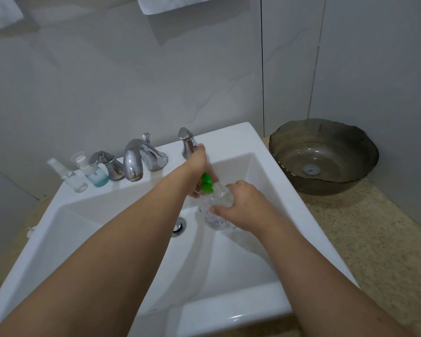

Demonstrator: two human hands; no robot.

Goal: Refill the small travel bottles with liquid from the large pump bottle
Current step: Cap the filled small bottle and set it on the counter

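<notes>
Over the white sink basin (66,239) I hold a clear pump bottle (214,215) with a green pump head (207,183). My right hand (243,205) wraps the bottle's body. My left hand (198,166) grips the green pump head at the top. The bottle tilts toward the back of the basin. Two small travel bottles stand on the sink's back left ledge: a clear spray bottle (69,177) and a bottle with blue liquid and an open flip cap (93,172).
A chrome faucet (134,161) with two handles (107,164) (187,142) sits on the back ledge. The drain (179,226) is just left of the pump bottle. A dark glass bowl (323,156) stands on the speckled counter at right. Towels hang above.
</notes>
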